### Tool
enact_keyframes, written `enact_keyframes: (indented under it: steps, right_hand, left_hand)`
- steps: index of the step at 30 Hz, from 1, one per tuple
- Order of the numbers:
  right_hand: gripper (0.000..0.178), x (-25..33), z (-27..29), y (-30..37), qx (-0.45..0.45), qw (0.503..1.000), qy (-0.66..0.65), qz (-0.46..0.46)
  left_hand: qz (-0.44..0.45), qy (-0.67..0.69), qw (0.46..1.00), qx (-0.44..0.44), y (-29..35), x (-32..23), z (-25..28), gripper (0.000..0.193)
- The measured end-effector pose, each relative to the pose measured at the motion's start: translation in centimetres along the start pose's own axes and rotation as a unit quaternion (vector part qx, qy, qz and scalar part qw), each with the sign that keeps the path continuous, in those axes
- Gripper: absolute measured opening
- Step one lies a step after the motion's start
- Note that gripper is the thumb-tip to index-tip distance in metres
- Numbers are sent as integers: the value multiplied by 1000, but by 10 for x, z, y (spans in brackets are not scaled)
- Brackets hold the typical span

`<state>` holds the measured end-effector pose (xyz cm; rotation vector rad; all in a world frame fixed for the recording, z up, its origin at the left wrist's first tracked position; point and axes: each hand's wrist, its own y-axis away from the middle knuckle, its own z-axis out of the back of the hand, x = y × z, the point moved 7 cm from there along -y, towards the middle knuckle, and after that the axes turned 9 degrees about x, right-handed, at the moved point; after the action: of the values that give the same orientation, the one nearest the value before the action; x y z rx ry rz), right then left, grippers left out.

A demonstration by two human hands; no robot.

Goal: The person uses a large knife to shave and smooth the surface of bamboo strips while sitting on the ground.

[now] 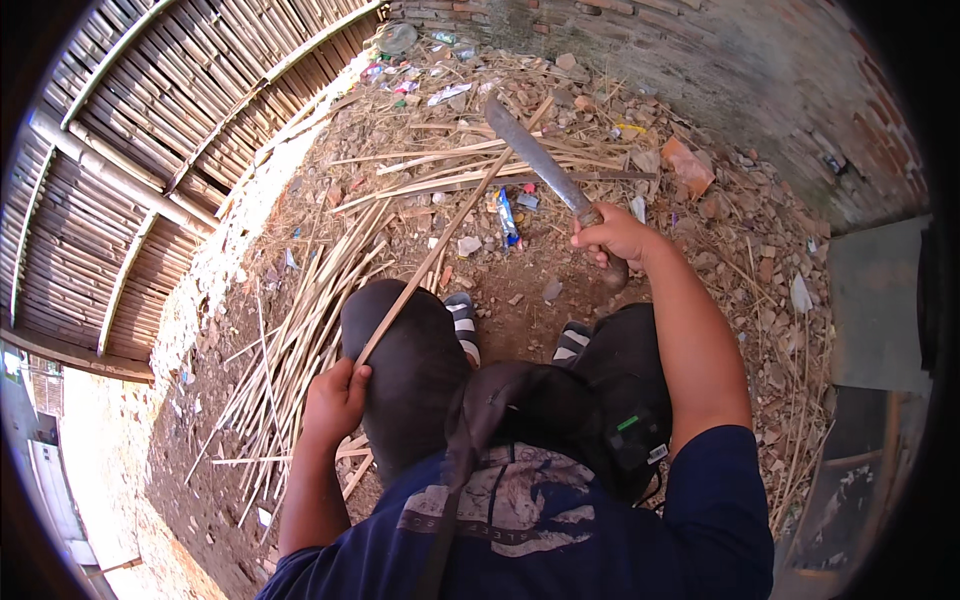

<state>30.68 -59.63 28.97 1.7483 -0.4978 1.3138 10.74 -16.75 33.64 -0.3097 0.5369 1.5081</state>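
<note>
My right hand (pixel 612 238) is wrapped round the handle of a machete (pixel 540 160), whose broad worn blade points up and to the left. In my left hand (pixel 336 400), beside my left knee, is the near end of a long thin bamboo strip (pixel 440 262). The strip slants away over the knee toward the far right, and its far end passes close to the blade; whether they touch I cannot tell. A heap of split bamboo strips (pixel 310 330) lies on the ground left of my knee. More strips (pixel 440 172) lie crosswise ahead of me.
Rubble, dry straw and litter cover the ground, with a blue wrapper (pixel 508 218) in front of my feet. A bamboo slat wall (pixel 150 130) rises at the left. A brick wall (pixel 720 70) closes the far right, and a grey panel (pixel 878 305) stands at the right.
</note>
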Motion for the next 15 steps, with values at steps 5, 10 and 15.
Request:
enact_keyframes:
  steps: [5,10,15]
  right_hand:
    - [23,3,-57,-3,132,979,134,-71]
    - [26,24,-43,-4,52,994,95,13]
    - [24,12,-9,-2,-36,999,-4,26]
  left_hand:
    - [13,-3,1000,-6,4,2,1,37]
    - [13,-6,1000,-13,4,0,1,37]
    - [8,-12,1000,-4,2,-2,2,37]
